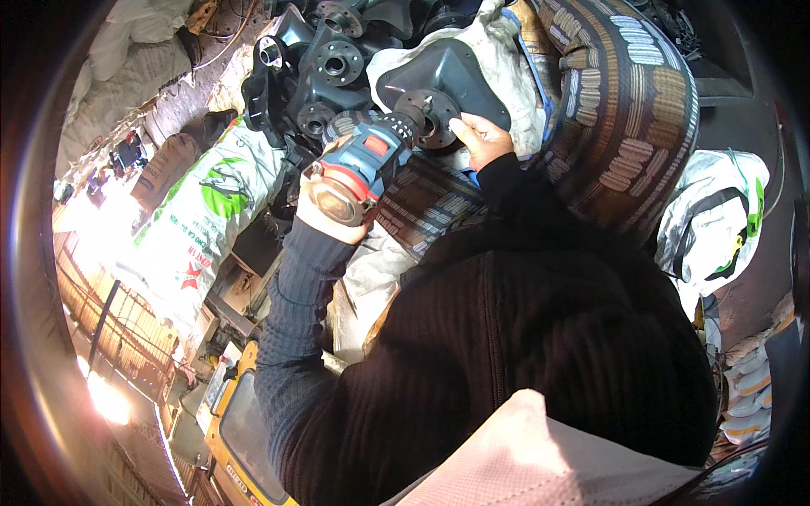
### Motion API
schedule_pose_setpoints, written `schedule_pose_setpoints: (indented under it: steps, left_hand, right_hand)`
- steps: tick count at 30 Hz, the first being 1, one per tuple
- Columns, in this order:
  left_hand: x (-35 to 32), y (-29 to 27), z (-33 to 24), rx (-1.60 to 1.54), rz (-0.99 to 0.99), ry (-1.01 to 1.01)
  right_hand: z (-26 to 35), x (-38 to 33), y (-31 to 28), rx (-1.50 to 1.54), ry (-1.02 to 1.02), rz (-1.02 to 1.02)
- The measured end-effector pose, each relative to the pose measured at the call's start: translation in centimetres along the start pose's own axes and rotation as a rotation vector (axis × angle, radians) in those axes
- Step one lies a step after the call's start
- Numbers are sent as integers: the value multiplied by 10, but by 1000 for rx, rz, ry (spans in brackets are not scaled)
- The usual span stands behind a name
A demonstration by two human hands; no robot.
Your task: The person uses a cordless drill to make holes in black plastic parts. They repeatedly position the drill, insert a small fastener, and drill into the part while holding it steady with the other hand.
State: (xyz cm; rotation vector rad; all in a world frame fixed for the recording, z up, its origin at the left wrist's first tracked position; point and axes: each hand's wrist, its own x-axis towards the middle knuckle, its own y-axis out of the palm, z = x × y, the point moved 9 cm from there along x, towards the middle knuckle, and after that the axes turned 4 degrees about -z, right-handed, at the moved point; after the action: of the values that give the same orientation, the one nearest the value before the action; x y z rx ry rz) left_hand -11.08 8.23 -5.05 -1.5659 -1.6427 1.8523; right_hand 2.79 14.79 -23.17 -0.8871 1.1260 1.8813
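My left hand [314, 198] is wrapped round the grip of a blue and black cordless drill [371, 156] with a red band. Its chuck points up and right, over a round dark metal flange [442, 118] with holes. The flange sits on a black, rounded-cornered moulded part [439, 72], which rests on white cloth or sacking [527, 118]. At the flange's right edge, my right hand [484, 140] has its thumb and fingers closed on the rim. The drill hides part of the flange, so whether the tip touches it I cannot tell.
Several similar black parts with round flanges [340, 63] are heaped beyond the drill. A thick patterned cushion [624, 118] bulges at the right. White sacks [202, 215] with green print lie at the left, near a yellow-framed object [236, 447]. Another white bag [709, 211] stands far right.
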Motion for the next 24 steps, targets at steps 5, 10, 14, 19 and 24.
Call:
schedule_pose_setpoints:
  steps: [5, 10, 14, 19, 24]
  left_hand:
    - [15, -16, -21, -217, 37, 9]
    - [12, 7, 2, -640, 40, -241]
    - [14, 12, 6, -566, 33, -213]
    - [26, -17, -28, -97, -65, 153]
    - [-14, 2, -12, -948, -138, -248]
  right_hand:
    - [15, -3, -2, -297, -159, -16]
    - [16, -3, -4, -314, -185, -67]
    - [18, -3, -1, -349, -212, -33]
    - [17, 2, -2, -361, -264, 11]
    - [6, 14, 4, -267, -260, 38]
